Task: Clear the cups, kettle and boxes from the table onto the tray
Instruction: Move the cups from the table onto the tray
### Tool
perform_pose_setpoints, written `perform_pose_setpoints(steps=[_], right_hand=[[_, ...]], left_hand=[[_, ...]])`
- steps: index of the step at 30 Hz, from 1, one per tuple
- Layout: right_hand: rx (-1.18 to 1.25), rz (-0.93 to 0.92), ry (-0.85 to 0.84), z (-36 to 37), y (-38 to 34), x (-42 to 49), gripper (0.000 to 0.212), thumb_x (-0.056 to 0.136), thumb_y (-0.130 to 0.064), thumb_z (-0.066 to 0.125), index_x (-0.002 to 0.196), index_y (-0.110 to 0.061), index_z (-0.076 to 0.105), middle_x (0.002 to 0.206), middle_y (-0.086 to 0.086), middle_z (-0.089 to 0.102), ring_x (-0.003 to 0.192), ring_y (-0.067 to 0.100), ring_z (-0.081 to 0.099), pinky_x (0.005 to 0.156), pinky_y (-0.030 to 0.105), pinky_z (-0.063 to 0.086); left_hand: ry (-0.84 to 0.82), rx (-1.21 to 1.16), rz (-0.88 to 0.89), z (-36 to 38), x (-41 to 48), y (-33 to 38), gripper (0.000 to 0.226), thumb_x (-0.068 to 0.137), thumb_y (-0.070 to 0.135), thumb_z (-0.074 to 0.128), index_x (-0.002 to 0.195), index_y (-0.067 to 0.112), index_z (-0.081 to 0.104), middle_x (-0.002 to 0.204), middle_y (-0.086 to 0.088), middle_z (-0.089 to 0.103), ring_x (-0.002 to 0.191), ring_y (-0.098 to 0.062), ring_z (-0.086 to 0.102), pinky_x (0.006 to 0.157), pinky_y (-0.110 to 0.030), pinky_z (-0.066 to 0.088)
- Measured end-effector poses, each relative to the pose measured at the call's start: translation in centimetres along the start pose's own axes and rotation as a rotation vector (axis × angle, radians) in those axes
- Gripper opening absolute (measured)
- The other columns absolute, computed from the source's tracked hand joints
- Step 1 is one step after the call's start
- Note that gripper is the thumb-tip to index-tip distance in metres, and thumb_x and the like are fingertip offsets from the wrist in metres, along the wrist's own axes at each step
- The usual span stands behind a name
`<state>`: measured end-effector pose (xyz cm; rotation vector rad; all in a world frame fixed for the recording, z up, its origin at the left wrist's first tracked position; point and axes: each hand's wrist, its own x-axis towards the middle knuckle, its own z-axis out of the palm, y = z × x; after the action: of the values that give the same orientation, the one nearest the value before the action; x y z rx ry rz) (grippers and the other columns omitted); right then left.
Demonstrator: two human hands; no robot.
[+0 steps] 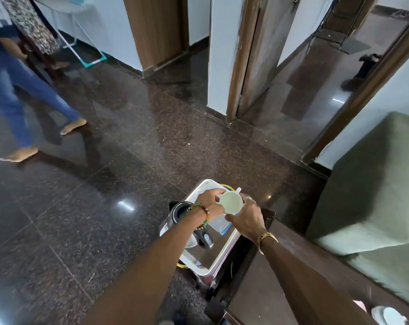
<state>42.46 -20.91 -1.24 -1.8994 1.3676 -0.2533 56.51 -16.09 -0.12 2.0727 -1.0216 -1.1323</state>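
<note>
A pale green cup (231, 202) is held over the metal tray (222, 252), with my left hand (210, 202) on its left rim and my right hand (246, 219) around its right side. The steel kettle (182, 215) with a black handle stands in the tray, partly hidden under my left forearm. Beneath the cup lies a clear plastic box (218, 225) with a blue edge. The tray rests at the end of a dark wooden table (280, 277).
Another person (18, 109) walks barefoot across the dark granite floor at the left. A green sofa (374, 195) stands to the right of the table. White dishes (388, 315) sit on the table at the bottom right. Doorways open ahead.
</note>
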Motion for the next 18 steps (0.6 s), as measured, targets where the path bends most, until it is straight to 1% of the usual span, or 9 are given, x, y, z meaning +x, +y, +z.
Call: perform_pose_setpoints(steps=[3, 6, 9, 10, 11, 13, 14, 16, 18], right_hand=[[0.002, 0.008, -0.013, -0.1, -0.3, 1.8, 0.066, 0.066, -0.022, 0.083, 0.125, -0.018, 0.055, 0.111, 0.002, 0.068, 0.103, 0.024, 0.066, 0.077, 0.026, 0.047], [-0.026, 0.023, -0.042, 0.6, -0.5, 4.1, 0.069, 0.068, -0.022, 0.082, 0.129, -0.020, 0.050, 0.113, 0.002, 0.068, 0.105, 0.025, 0.066, 0.081, 0.031, 0.051], [-0.039, 0.028, -0.063, 2.0, -0.7, 6.7, 0.070, 0.068, -0.023, 0.082, 0.130, -0.020, 0.051, 0.116, 0.002, 0.067, 0.106, 0.027, 0.066, 0.084, 0.035, 0.052], [-0.031, 0.035, -0.065, 2.7, -0.6, 7.6, 0.070, 0.068, -0.021, 0.082, 0.131, -0.020, 0.051, 0.117, 0.003, 0.067, 0.107, 0.028, 0.065, 0.084, 0.034, 0.050], [-0.018, 0.042, -0.064, 3.4, -0.4, 8.6, 0.070, 0.068, -0.020, 0.081, 0.131, -0.019, 0.051, 0.118, 0.003, 0.067, 0.108, 0.028, 0.065, 0.083, 0.032, 0.049], [-0.002, 0.049, -0.071, 5.0, -0.1, 10.3, 0.068, 0.067, -0.018, 0.082, 0.129, -0.020, 0.054, 0.120, 0.003, 0.066, 0.111, 0.028, 0.063, 0.081, 0.027, 0.044], [0.002, 0.055, -0.068, 5.9, 0.2, 11.2, 0.067, 0.066, -0.017, 0.082, 0.127, -0.019, 0.055, 0.121, 0.003, 0.066, 0.112, 0.027, 0.062, 0.080, 0.024, 0.040], [0.021, 0.063, -0.073, 7.8, 0.9, 13.2, 0.066, 0.066, -0.014, 0.083, 0.126, -0.014, 0.056, 0.124, 0.005, 0.064, 0.115, 0.027, 0.059, 0.082, 0.021, 0.038], [0.028, 0.088, -0.085, 9.7, 1.6, 14.8, 0.065, 0.068, -0.013, 0.083, 0.127, -0.012, 0.056, 0.124, 0.006, 0.063, 0.115, 0.026, 0.058, 0.085, 0.022, 0.040]], left_hand=[[0.001, -0.026, -0.011, -0.3, 1.6, 0.0, 0.060, 0.053, 0.028, 0.067, 0.112, 0.039, 0.064, 0.103, 0.001, 0.070, 0.098, -0.015, 0.064, 0.085, -0.030, 0.056], [-0.031, -0.029, -0.040, -1.1, 4.1, -0.6, 0.058, 0.053, 0.022, 0.064, 0.106, 0.045, 0.063, 0.097, 0.002, 0.071, 0.095, -0.017, 0.065, 0.080, -0.028, 0.056], [-0.078, -0.011, -0.056, -2.1, 6.9, -1.5, 0.060, 0.055, 0.018, 0.066, 0.112, 0.036, 0.065, 0.094, 0.001, 0.071, 0.095, -0.019, 0.066, 0.082, -0.031, 0.056], [-0.099, -0.002, -0.060, -2.4, 8.0, -1.9, 0.059, 0.057, 0.015, 0.067, 0.113, 0.032, 0.065, 0.096, -0.001, 0.071, 0.096, -0.020, 0.066, 0.080, -0.030, 0.057], [-0.118, 0.006, -0.060, -2.7, 9.3, -2.4, 0.058, 0.059, 0.011, 0.067, 0.114, 0.030, 0.066, 0.100, -0.002, 0.070, 0.096, -0.020, 0.065, 0.073, -0.027, 0.056], [-0.149, 0.018, -0.072, -3.1, 11.7, -3.8, 0.057, 0.064, 0.004, 0.068, 0.116, 0.028, 0.066, 0.111, -0.003, 0.065, 0.097, -0.021, 0.064, 0.060, -0.017, 0.048], [-0.166, 0.035, -0.084, -3.2, 13.1, -4.5, 0.057, 0.067, 0.002, 0.068, 0.118, 0.027, 0.065, 0.117, -0.002, 0.062, 0.098, -0.020, 0.064, 0.058, -0.016, 0.047], [-0.200, 0.074, -0.108, -3.2, 15.7, -6.3, 0.057, 0.071, 0.004, 0.068, 0.124, 0.025, 0.063, 0.123, -0.001, 0.060, 0.100, -0.018, 0.064, 0.068, -0.018, 0.050], [-0.233, 0.092, -0.140, -3.1, 17.7, -7.8, 0.059, 0.072, 0.007, 0.068, 0.128, 0.023, 0.059, 0.120, -0.003, 0.065, 0.104, -0.019, 0.064, 0.085, -0.026, 0.055]])
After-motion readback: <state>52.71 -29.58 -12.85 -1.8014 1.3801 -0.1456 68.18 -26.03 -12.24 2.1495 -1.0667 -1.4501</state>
